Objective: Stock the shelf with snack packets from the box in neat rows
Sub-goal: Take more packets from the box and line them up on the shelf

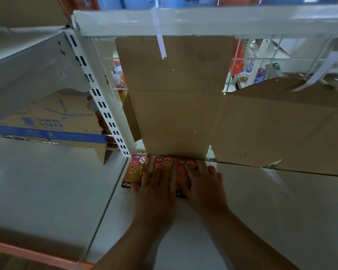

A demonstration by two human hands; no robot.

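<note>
Snack packets (139, 169), three, lie side by side at the back of the shelf (261, 211), against cardboard (176, 104). Left hand (154, 189) and right hand (204, 186) press two flat (each grip open, holding nothing). Squaring the row seems in hand; next, fetch more packets.

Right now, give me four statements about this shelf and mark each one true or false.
1. Three snack packets lie side by side on the shelf. True.
2. The left hand holds a packet lifted off the shelf. False: it lies flat over the middle packet.
3. The right hand rests flat on the rightmost packet. True.
4. The packets lie at the shelf's front edge. False: they sit at the back, against the cardboard.
</note>
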